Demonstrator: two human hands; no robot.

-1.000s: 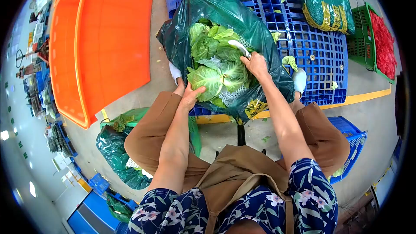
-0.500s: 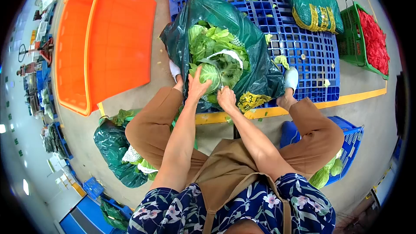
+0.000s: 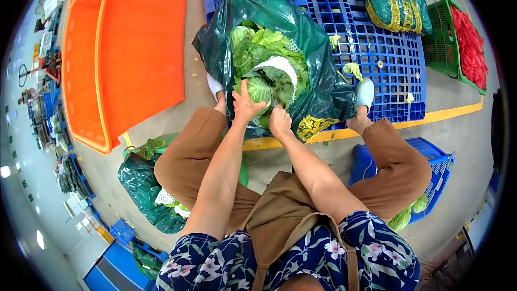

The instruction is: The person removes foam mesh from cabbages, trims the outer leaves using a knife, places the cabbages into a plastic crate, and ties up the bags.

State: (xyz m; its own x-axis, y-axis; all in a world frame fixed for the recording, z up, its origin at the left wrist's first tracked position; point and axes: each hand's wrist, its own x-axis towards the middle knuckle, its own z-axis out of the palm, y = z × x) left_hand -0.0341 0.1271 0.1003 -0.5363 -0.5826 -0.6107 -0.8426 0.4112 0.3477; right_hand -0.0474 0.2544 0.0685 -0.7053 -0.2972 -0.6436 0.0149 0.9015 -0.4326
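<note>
A round green cabbage (image 3: 258, 91) sits among loose outer leaves in the mouth of a dark green plastic bag (image 3: 318, 64). My left hand (image 3: 246, 106) grips its near left side, thumb and fingers spread around it. Close by on the right, my right hand (image 3: 280, 122) is closed around what looks like a small knife, mostly hidden by the fingers and leaves. A leafy piece with a white foam net (image 3: 288, 67) along its edge lies just beyond the cabbage. Yellow printed plastic (image 3: 312, 126) shows at the bag's near edge.
Under the bag is a blue pallet (image 3: 388, 75) with leaf scraps. An orange bin (image 3: 134, 48) stands left; a full green bag (image 3: 393, 0) and a green crate (image 3: 444, 43) of red material are at right. Beside my legs are another bag (image 3: 145, 183) and a blue basket (image 3: 433, 167).
The netted leafy piece has tipped further open, showing more white net. My right hand has shifted slightly nearer me, and the thin blade is less visible. My left hand stays on the cabbage.
</note>
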